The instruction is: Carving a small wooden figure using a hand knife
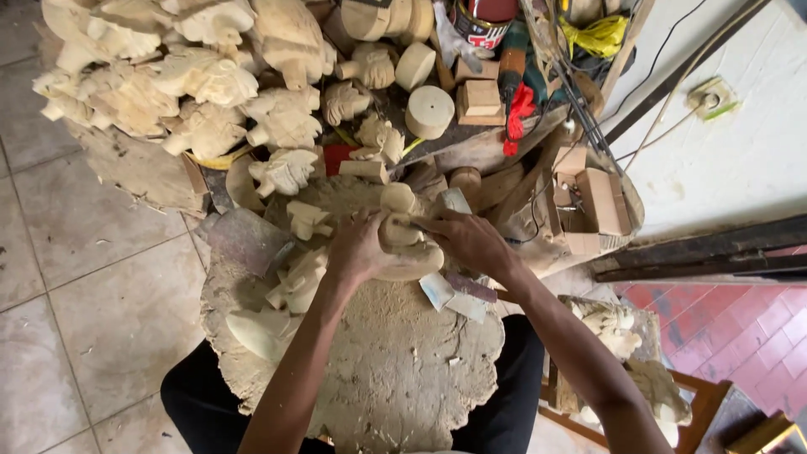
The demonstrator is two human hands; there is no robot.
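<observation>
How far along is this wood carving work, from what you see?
Done: a pile of carved pale figures lies stacked beyond the stump block. In hand: the left hand grips a pale carving while the right hand works on it. Left: plain round wood blanks lie uncarved.

Soft, even daylight, faint shadows, slight wide-angle bending at edges.

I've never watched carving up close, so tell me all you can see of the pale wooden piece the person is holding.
The pale, unpainted wooden carving has rounded, knobbly lobes on top and a smooth curved base; its finer detail is hidden. It rests on the rough, sawdust-covered wooden stump. The left hand wraps its left side and the right hand presses against its right, fingers on the upper part. Similar unfinished carvings lie close by.
</observation>
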